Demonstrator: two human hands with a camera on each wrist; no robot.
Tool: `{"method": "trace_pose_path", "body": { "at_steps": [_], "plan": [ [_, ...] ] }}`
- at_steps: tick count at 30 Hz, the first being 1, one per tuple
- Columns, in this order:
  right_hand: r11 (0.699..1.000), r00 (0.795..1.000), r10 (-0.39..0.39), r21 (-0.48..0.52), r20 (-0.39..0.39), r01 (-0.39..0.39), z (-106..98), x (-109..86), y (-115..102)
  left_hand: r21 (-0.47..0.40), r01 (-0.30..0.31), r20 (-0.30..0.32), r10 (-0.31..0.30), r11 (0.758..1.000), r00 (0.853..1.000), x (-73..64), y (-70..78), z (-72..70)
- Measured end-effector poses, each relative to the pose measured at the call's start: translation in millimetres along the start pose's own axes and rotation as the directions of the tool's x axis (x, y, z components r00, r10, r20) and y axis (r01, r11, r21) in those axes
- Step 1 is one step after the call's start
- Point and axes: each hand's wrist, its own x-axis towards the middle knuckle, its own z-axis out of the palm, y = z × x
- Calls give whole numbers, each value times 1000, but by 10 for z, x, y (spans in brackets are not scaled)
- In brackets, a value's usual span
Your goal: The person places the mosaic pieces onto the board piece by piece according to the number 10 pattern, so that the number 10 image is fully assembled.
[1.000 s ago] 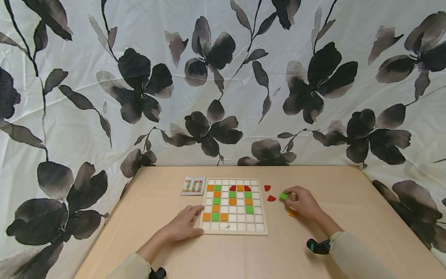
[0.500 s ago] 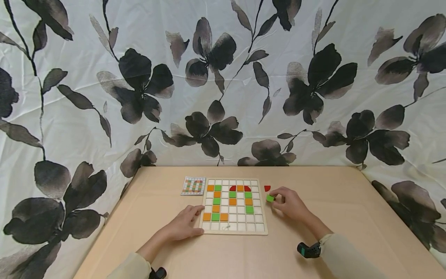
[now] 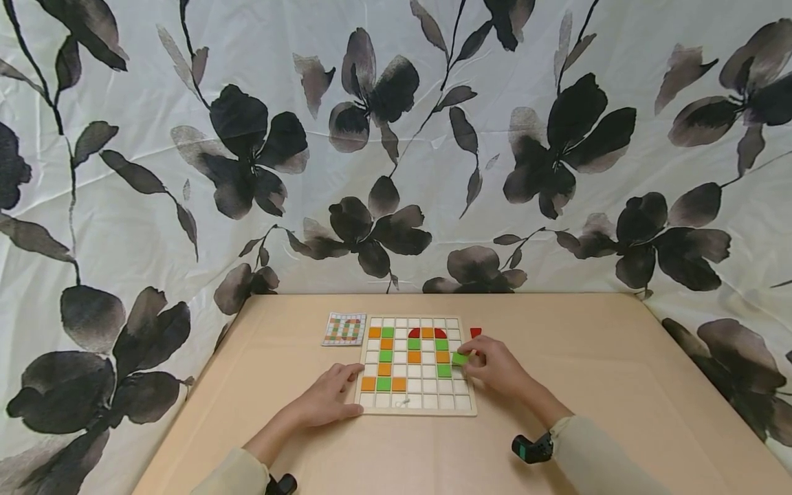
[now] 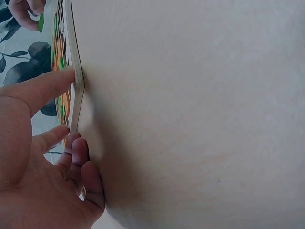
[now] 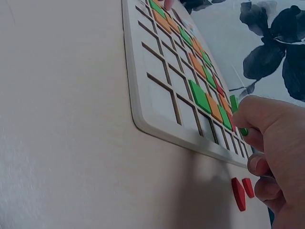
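Observation:
My right hand [image 3: 495,364] pinches a green square tile [image 3: 459,359] between thumb and fingertips, over the right-hand columns of a white grid board [image 3: 429,403]. In the right wrist view this green tile [image 5: 233,102] stands tilted, above the board's far part. Orange, green and red pieces fill some of the board's cells. My left hand [image 3: 328,395] rests at the board's left side, its thumb [image 4: 57,86] touching the board's edge near a corner and a fingertip touching farther along. The left hand's other fingers lie loosely bent on the table.
A small pattern card [image 3: 344,329] lies left of the board's top corner. Two red pieces, a nearer one [image 5: 238,194] and a farther one [image 5: 248,187], lie on the table beside the board's right edge. A floral cloth [image 3: 371,172] hangs behind the table.
My right hand has moved left with the green tile, from the table on the right to over the board's right edge. The left hand has stayed in place.

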Motion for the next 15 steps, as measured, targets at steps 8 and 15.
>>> {"method": "trace_pose_path", "body": {
  "at_steps": [8,15],
  "plan": [
    [999,999,-27,-16,41,27,126,44,-66,1,3,-4,-3,1000,1000,-2,25,4],
    [996,995,-82,-40,59,84,237,83,-115,7,-3,-5,3,1000,1000,-5,29,7]
  ]
}}
